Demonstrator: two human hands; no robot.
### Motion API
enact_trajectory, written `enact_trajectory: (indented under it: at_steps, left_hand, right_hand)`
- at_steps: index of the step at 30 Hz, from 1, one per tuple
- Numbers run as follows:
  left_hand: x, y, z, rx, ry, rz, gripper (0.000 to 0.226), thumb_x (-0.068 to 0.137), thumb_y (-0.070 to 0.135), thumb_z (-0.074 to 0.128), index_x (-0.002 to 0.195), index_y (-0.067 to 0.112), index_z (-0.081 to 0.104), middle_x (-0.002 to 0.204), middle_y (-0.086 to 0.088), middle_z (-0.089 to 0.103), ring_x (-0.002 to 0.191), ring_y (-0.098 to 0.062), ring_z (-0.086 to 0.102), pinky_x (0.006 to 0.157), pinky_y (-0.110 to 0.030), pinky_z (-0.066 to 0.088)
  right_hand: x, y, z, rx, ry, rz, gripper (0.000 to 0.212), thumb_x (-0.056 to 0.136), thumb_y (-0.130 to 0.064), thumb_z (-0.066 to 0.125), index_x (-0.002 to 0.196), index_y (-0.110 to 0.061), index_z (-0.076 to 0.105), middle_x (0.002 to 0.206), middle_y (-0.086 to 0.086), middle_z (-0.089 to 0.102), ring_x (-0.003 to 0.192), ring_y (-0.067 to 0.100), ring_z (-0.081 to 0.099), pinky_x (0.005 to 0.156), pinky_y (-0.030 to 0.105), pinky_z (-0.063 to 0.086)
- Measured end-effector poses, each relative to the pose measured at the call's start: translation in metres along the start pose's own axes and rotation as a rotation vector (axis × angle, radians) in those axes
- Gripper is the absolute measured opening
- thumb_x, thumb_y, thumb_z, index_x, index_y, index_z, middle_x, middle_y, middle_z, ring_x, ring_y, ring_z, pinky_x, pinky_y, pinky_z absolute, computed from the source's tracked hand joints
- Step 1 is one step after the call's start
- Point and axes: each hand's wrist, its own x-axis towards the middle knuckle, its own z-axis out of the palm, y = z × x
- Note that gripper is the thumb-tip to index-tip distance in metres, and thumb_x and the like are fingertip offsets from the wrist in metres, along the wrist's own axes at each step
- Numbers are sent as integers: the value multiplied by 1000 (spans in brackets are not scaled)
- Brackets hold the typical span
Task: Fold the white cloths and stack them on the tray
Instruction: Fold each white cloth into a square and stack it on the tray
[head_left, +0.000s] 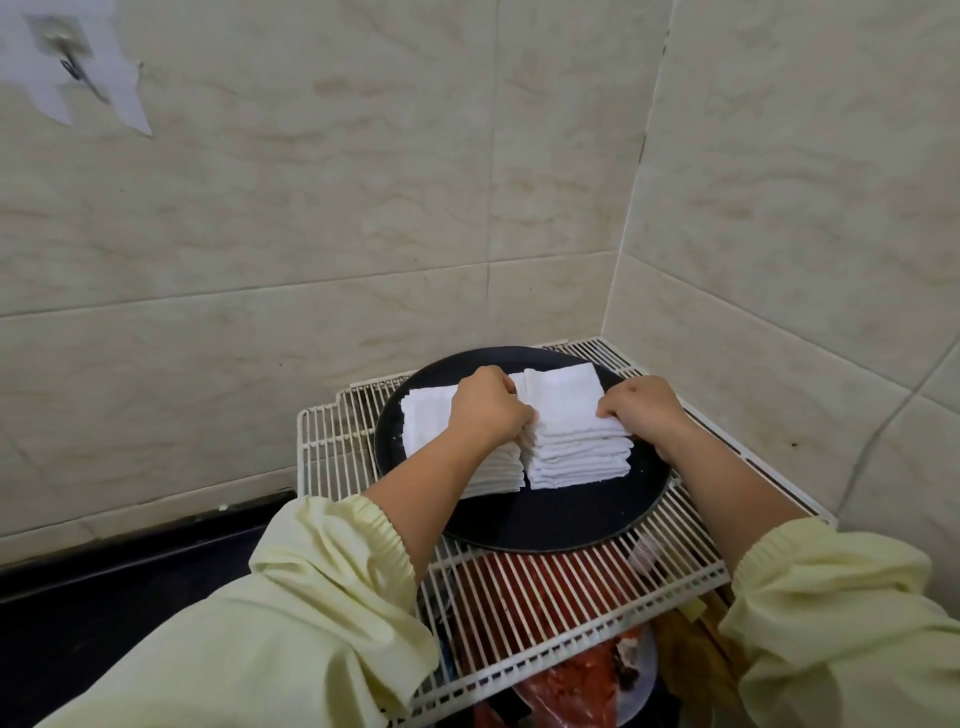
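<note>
Black round tray (561, 514) is set on a white wire rack (332, 441), toward the rack's far right corner. Two piles of folded white cloths are held in it, side by side and touching: left pile (426, 415) near the tray's left edge, right pile (571, 441) mid-tray. Right pile is gripped on both sides: left hand (488, 402) curled on its left edge, right hand (641, 408) on its right edge.

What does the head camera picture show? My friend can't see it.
The left hand and right hand grip the right stack of folded white cloths beside the left stack on a round black tray. The tray sits on a white wire rack by a tiled wall.
</note>
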Motion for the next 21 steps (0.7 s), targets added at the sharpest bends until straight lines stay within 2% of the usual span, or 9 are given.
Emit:
enact_trajectory:
  at_steps: [1, 2, 3, 4, 7, 12, 17, 21]
  left_hand:
    - [0, -1, -2, -5, 8, 4, 20, 75, 15, 76, 83, 15, 57, 94, -9, 71, 84, -29, 69, 81, -38, 56]
    - [-1, -2, -4, -11, 17, 12, 20, 76, 15, 75, 89, 14, 59, 94, -8, 70, 85, -29, 69, 81, -37, 56]
    - [-2, -3, -7, -20, 26, 20, 22, 77, 16, 74, 94, 13, 61, 93, -6, 70, 84, -27, 69, 81, -37, 56]
    - [-4, -4, -11, -34, 39, 30, 23, 79, 16, 73, 98, 13, 62, 88, -4, 69, 81, -25, 69, 80, -36, 56]
    - [-13, -10, -26, -87, 113, 65, 23, 80, 20, 72, 101, 14, 62, 88, -3, 69, 80, -25, 68, 78, -35, 56]
    - [-42, -45, -73, -3, 303, 128, 25, 88, 22, 61, 112, 16, 60, 87, 2, 62, 85, -23, 63, 74, -33, 51]
    - [-92, -121, -126, 158, 421, 68, 29, 89, 28, 59, 115, 15, 61, 108, -7, 65, 95, -25, 62, 79, -34, 50]
    - [-151, -184, -173, 212, 482, -25, 29, 87, 23, 58, 115, 14, 61, 110, -7, 64, 100, -25, 60, 81, -34, 47]
  right_hand:
    - [-1, -1, 1, -40, 34, -26, 7, 70, -1, 64, 70, -6, 58, 71, 14, 49, 68, 27, 47, 63, 33, 39]
    - [-3, -3, 3, -85, 77, -54, 5, 71, -1, 63, 73, 0, 59, 74, 21, 53, 81, 11, 40, 65, 37, 43]
    - [-6, -6, 4, -135, 134, -74, 10, 72, -2, 62, 80, 5, 61, 83, 26, 59, 109, 46, 53, 69, 41, 47]
    - [-9, -10, 6, -171, 181, -102, 16, 74, -3, 61, 88, 3, 63, 92, 22, 65, 89, 39, 59, 77, 41, 49]
    - [-22, -23, 16, -181, 232, -220, 21, 75, -7, 62, 95, -11, 60, 104, 10, 65, 103, 29, 59, 86, 37, 48]
    - [-59, -52, 60, -235, 137, -399, 22, 80, -13, 65, 102, -12, 63, 105, 3, 63, 97, 19, 56, 77, 25, 37]
    - [-117, -79, 140, -344, -18, -627, 17, 86, -21, 60, 96, -8, 64, 102, 10, 65, 99, 26, 57, 81, 32, 42]
    - [-182, -99, 210, -400, -118, -752, 19, 85, -18, 59, 95, -3, 67, 100, 17, 67, 97, 33, 59, 81, 37, 47]
